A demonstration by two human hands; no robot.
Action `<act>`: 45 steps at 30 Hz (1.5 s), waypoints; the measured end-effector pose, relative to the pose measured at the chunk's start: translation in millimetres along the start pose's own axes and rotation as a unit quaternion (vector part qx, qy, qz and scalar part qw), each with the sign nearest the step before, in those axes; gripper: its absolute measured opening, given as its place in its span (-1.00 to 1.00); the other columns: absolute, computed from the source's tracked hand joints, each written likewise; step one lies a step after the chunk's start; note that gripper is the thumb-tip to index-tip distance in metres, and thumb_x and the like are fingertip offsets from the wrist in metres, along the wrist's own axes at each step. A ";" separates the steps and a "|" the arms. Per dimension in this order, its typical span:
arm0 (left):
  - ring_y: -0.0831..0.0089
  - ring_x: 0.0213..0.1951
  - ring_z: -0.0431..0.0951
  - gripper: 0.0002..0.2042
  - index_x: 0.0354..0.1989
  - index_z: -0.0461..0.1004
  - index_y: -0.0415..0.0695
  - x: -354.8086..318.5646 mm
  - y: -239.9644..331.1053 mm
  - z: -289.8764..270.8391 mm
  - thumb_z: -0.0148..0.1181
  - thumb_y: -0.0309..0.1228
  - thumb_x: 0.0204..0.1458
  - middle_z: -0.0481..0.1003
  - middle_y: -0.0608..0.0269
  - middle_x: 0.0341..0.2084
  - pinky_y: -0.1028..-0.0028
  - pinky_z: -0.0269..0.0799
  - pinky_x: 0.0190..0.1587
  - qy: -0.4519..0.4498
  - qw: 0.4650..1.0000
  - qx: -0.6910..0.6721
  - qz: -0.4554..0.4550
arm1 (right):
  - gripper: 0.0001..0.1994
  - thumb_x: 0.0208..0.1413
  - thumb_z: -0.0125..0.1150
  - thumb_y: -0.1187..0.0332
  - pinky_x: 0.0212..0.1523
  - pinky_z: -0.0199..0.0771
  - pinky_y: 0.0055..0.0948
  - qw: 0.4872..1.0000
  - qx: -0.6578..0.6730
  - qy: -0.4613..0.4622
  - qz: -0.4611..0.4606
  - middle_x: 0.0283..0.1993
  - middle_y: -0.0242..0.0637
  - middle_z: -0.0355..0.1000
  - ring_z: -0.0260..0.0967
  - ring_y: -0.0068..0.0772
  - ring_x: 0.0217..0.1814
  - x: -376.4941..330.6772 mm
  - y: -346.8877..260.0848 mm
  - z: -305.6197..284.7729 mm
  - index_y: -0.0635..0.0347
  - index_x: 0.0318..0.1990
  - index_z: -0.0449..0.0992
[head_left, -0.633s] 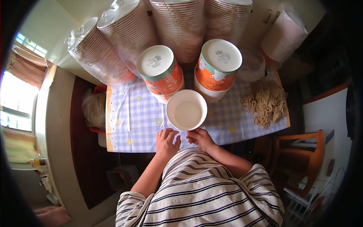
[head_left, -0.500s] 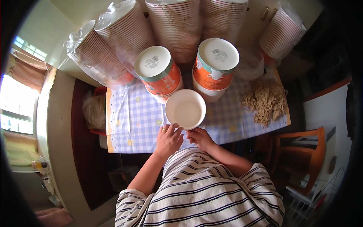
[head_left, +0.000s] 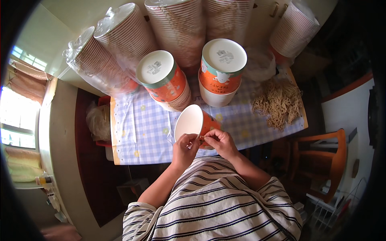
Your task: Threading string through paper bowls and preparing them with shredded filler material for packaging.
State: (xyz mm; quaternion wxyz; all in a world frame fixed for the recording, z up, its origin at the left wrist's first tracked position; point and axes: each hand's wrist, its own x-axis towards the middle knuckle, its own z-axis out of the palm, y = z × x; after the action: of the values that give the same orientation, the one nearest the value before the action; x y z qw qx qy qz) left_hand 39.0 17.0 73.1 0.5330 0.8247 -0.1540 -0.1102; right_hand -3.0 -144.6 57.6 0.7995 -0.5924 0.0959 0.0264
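A paper bucket [head_left: 188, 122] lies tilted near the table's front edge, its white mouth facing left and its orange printed side facing right. My left hand [head_left: 185, 149] is closed with thumb and fingertips pinched at the bucket's near rim. Right beside it, my right hand [head_left: 222, 142] pinches at the bucket's orange side, the fingertips of both hands almost meeting. Whatever small thing lies between the right fingertips is too small to make out. Beyond stand two upside-down stacks of similar buckets, a left stack [head_left: 163, 78] and a right stack [head_left: 223, 60].
Tall plastic-wrapped stacks of paper buckets [head_left: 177, 32] line the back. A heap of tan cords [head_left: 278, 104] lies at the table's right. The blue checked tablecloth [head_left: 140, 132] covers the table. A wooden chair [head_left: 335, 164] stands at the right, a window [head_left: 18, 114] at the left.
The bucket has turned from mouth-up to mouth-left, showing its orange side. Both hands have shifted slightly right, the right one now pinching at the bucket's side.
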 end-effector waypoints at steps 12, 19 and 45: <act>0.73 -0.44 0.42 -0.57 0.13 0.21 -0.24 -37.1 -10.1 2.6 -0.03 -0.71 0.03 0.46 0.31 -0.42 0.70 0.31 -0.41 0.022 0.970 -0.228 -0.085 | -0.93 -0.06 0.22 0.51 -0.44 0.38 -0.39 0.912 -0.358 -0.036 -0.196 -0.48 -0.18 0.42 0.41 -0.22 -0.46 -3.3 -5.0 11.9 0.27 -0.42 0.45; 0.71 -0.46 0.46 -0.74 -0.08 0.42 -0.28 -42.5 -37.4 -2.0 0.00 -0.67 0.04 0.47 0.30 -0.40 0.68 0.36 -0.43 0.016 0.975 -0.195 -0.102 | -0.88 -0.11 0.23 0.53 -0.45 0.38 -0.31 0.875 -0.404 -0.037 -0.265 -0.49 -0.19 0.39 0.40 -0.16 -0.46 -2.9 6.8 25.6 0.23 -0.43 0.39; 0.63 -0.48 0.48 -0.80 -0.19 0.49 -0.25 -49.6 -47.1 -3.4 0.09 -0.60 -0.01 0.51 0.26 -0.45 0.60 0.39 -0.43 0.064 0.983 -0.151 -0.077 | -0.90 -0.15 0.17 0.58 -0.47 0.38 -0.29 0.863 -0.426 -0.048 -0.268 -0.53 -0.19 0.36 0.37 -0.14 -0.48 -8.3 11.1 30.1 0.23 -0.51 0.36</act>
State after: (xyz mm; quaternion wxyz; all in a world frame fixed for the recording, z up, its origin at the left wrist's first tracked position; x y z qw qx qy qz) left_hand 0.6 56.3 32.3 0.6504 0.7492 -0.0367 -0.1197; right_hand -9.1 -112.1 57.2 0.4490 -0.8763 -0.1251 -0.1220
